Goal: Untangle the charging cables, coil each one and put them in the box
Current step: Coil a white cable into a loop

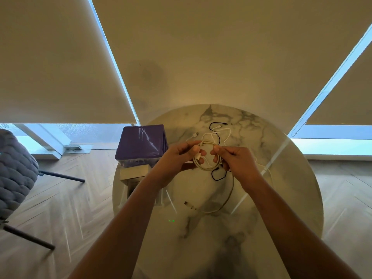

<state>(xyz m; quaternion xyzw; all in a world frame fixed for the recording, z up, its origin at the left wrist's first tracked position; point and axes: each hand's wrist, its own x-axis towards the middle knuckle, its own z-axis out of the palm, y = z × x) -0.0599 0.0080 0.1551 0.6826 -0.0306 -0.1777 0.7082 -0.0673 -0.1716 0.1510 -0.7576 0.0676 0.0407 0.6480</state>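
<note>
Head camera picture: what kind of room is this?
Probably a living room or a hotel room. A round marble table stands on herringbone wood floor, with a padded grey chair beside tall windows covered by roller blinds.

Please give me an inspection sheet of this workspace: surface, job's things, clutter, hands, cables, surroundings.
Surface: round marble table, glossy, with light streaks reflected on it.
Job's things: white cable coil held above the table; purple box at the table's left edge, its lid on.
Clutter: small white cartons in front of the purple box.
Hands: left hand and right hand both grip the coil.
Cables: black cable lies among loose white strands beyond the hands; another white cable curves nearer, its plug free.
Surroundings: roller blinds, wooden herringbone floor, grey padded chair on the left.
</note>
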